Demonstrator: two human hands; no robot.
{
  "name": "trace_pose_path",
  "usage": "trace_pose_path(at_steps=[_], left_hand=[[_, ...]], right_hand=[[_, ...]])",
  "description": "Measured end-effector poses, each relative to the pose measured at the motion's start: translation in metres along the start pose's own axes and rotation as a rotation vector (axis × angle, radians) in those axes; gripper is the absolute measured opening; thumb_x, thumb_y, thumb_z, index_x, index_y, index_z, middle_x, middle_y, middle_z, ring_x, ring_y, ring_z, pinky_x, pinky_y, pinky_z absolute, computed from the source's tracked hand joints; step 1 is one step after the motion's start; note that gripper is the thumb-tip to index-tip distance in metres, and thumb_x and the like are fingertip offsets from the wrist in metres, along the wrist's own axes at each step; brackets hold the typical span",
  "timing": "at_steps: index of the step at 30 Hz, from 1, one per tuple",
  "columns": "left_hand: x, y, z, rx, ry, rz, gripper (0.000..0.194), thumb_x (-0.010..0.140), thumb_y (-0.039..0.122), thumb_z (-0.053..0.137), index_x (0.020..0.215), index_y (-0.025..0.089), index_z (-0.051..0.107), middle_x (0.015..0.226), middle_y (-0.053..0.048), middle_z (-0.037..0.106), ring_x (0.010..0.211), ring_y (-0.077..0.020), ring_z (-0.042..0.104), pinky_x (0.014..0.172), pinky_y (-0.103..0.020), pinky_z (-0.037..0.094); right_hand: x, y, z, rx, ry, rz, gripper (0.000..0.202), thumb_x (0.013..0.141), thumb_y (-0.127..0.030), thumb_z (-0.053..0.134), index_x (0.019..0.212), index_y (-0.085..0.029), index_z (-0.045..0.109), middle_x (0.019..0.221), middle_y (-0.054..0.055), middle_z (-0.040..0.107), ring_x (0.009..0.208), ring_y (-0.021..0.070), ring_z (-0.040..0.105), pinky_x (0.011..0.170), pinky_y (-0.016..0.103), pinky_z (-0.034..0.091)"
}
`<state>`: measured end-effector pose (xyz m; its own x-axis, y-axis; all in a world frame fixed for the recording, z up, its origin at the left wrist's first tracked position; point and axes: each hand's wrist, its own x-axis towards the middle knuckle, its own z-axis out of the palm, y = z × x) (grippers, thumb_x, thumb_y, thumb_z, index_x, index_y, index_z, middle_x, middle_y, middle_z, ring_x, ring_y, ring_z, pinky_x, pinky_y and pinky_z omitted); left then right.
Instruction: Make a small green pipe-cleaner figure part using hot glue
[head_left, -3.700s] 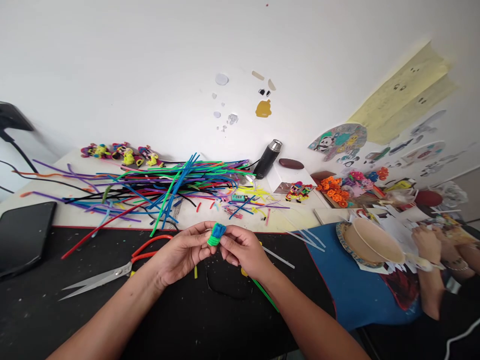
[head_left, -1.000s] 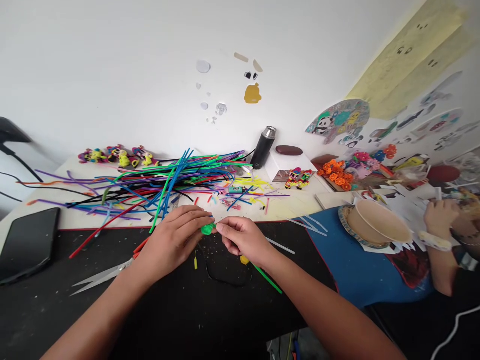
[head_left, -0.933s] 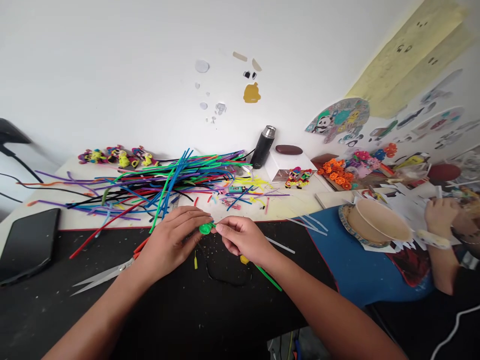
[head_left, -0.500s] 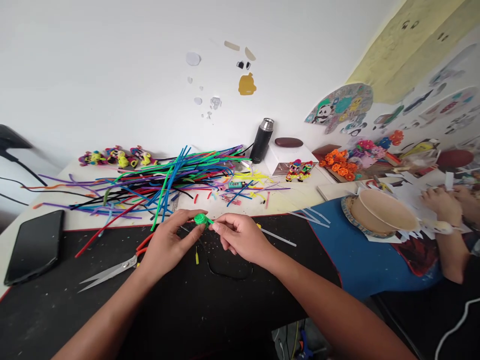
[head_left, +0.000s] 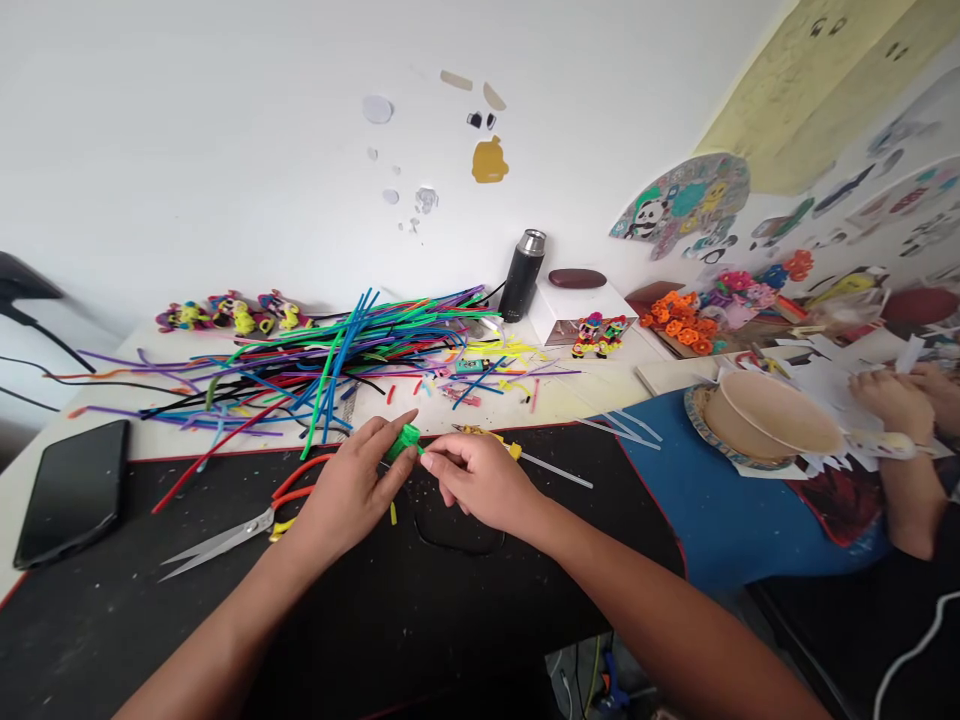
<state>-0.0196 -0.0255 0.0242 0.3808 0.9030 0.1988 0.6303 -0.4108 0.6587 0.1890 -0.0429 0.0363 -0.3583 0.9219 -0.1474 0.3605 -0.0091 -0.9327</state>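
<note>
A small coiled green piece is pinched between the thumb and fingers of my left hand. My right hand grips the short green end that sticks out at the coil's right side. Scissors with orange-red handles lie partly behind my left hand, blades pointing left. A yellow piece and a thin black strand rest on the black mat below my hands. Behind my right hand are a yellow item and a clear stick.
Colourful pipe cleaners are heaped along the wall, near a black bottle. A phone lies at left. On the right are a beige bowl and another person's hands. Small figures stand by a white box.
The green coil has tilted between my fingers, now showing its side. My left hand has shifted slightly right and down, uncovering more of the scissor handles. The view has shifted slightly.
</note>
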Motion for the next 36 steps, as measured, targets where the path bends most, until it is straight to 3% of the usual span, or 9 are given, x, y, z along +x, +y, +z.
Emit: trace_pose_path(at_steps=[8, 11, 16, 21, 26, 30, 36], left_hand=[[-0.008, 0.002, 0.001, -0.051, -0.088, -0.016, 0.061, 0.108, 0.044, 0.044, 0.166, 0.024, 0.04, 0.116, -0.01, 0.061, 0.115, -0.0298, 0.062, 0.103, -0.046, 0.051], [-0.01, 0.003, 0.001, -0.113, -0.077, -0.001, 0.059, 0.111, 0.042, 0.039, 0.167, 0.025, 0.038, 0.109, -0.008, 0.06, 0.108, -0.0263, 0.063, 0.101, -0.043, 0.053], [-0.009, 0.002, 0.003, -0.195, -0.059, -0.025, 0.054, 0.111, 0.04, 0.038, 0.162, 0.023, 0.045, 0.092, -0.002, 0.056, 0.085, -0.0217, 0.066, 0.085, -0.036, 0.057], [-0.008, 0.004, 0.005, -0.14, 0.02, -0.094, 0.05, 0.106, 0.039, 0.047, 0.154, 0.023, 0.05, 0.101, -0.005, 0.064, 0.084, -0.022, 0.068, 0.076, -0.034, 0.056], [-0.011, -0.003, 0.005, -0.168, 0.091, -0.192, 0.037, 0.099, 0.05, 0.059, 0.124, 0.022, 0.058, 0.1, -0.006, 0.071, 0.077, -0.0224, 0.07, 0.068, -0.034, 0.055], [-0.011, -0.009, 0.002, -0.075, 0.109, -0.155, 0.034, 0.099, 0.054, 0.06, 0.111, 0.023, 0.066, 0.083, -0.003, 0.07, 0.071, -0.0229, 0.067, 0.066, -0.034, 0.051], [-0.011, -0.011, -0.001, -0.044, 0.108, -0.054, 0.032, 0.1, 0.052, 0.059, 0.108, 0.023, 0.071, 0.082, -0.003, 0.071, 0.071, -0.022, 0.067, 0.066, -0.032, 0.052]], right_hand=[[0.0, 0.004, 0.0, 0.044, -0.019, 0.019, 0.024, 0.107, -0.031, 0.057, 0.088, -0.02, 0.067, 0.057, -0.007, 0.06, 0.042, 0.0079, 0.05, 0.05, 0.021, 0.037], [0.0, 0.006, 0.0, 0.083, -0.019, 0.037, 0.024, 0.107, -0.033, 0.057, 0.089, -0.02, 0.066, 0.057, -0.007, 0.06, 0.041, 0.0084, 0.049, 0.047, 0.021, 0.037], [-0.001, 0.008, 0.001, 0.082, -0.017, 0.042, 0.024, 0.106, -0.037, 0.059, 0.091, -0.02, 0.069, 0.057, -0.006, 0.06, 0.044, 0.0094, 0.05, 0.05, 0.022, 0.038], [-0.001, 0.006, 0.0, 0.039, -0.028, -0.002, 0.019, 0.101, -0.037, 0.067, 0.102, -0.019, 0.075, 0.058, -0.006, 0.061, 0.054, 0.0122, 0.055, 0.056, 0.023, 0.039], [-0.001, 0.004, -0.001, -0.137, -0.005, 0.013, 0.016, 0.099, -0.033, 0.07, 0.103, -0.02, 0.079, 0.057, -0.006, 0.061, 0.054, 0.0122, 0.051, 0.057, 0.025, 0.032], [-0.001, 0.001, -0.003, -0.308, 0.034, -0.03, 0.016, 0.099, -0.032, 0.072, 0.106, -0.022, 0.081, 0.061, -0.004, 0.065, 0.056, 0.0135, 0.054, 0.059, 0.027, 0.032], [0.001, -0.012, -0.008, -0.563, 0.008, -0.096, 0.017, 0.103, -0.034, 0.07, 0.103, -0.023, 0.083, 0.077, 0.003, 0.078, 0.069, 0.0194, 0.066, 0.063, 0.029, 0.034]])
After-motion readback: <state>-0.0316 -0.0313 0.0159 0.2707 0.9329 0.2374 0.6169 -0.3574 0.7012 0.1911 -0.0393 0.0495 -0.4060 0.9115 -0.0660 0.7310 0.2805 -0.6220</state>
